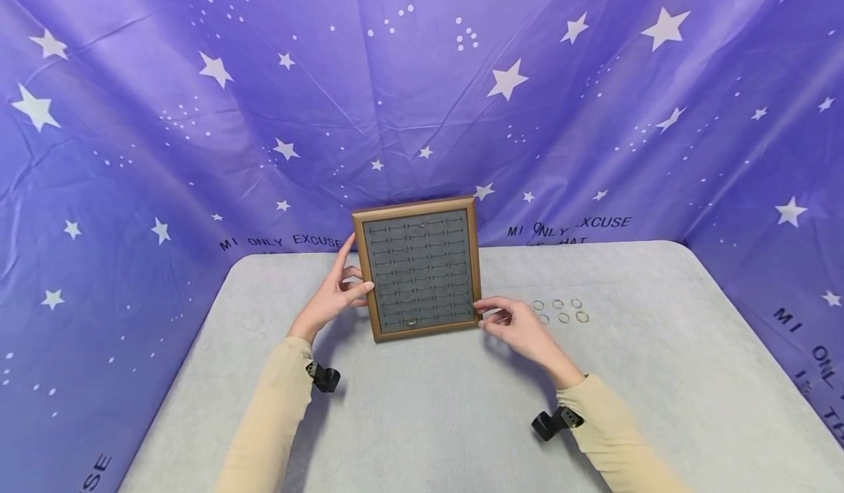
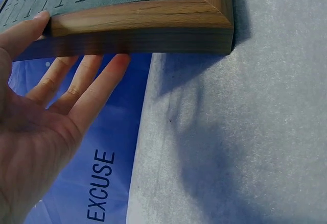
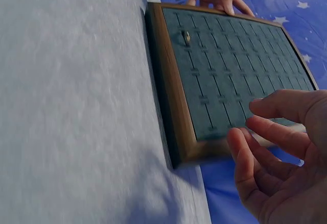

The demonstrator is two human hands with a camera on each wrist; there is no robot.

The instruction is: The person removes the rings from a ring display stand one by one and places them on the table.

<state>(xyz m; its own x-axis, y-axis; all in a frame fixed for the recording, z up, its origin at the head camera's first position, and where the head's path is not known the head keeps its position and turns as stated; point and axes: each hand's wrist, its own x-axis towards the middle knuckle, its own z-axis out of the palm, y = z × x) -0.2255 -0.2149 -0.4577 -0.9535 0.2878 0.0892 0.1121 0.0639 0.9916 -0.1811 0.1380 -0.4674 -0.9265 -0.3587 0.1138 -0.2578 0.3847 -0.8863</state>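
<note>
A ring display tray (image 1: 422,273) with a brown wooden frame and a dark slotted pad stands tilted up, its slots facing me. My left hand (image 1: 332,295) holds its left side, the thumb over the front rim and the other fingers against the side and back. At the lower right corner, my right hand (image 1: 517,324) has its fingertips by the frame; the right wrist view shows them loosely bent, not closed round it. A ring (image 3: 186,38) sits in a slot near the tray's bottom edge. Several loose rings (image 1: 558,305) lie in two rows right of the tray.
The grey-white cloth-covered table (image 1: 435,412) ends at the back against a purple curtain (image 1: 422,97) with white stars and lettering. Black cameras are strapped to the left wrist (image 1: 324,377) and right wrist (image 1: 547,425).
</note>
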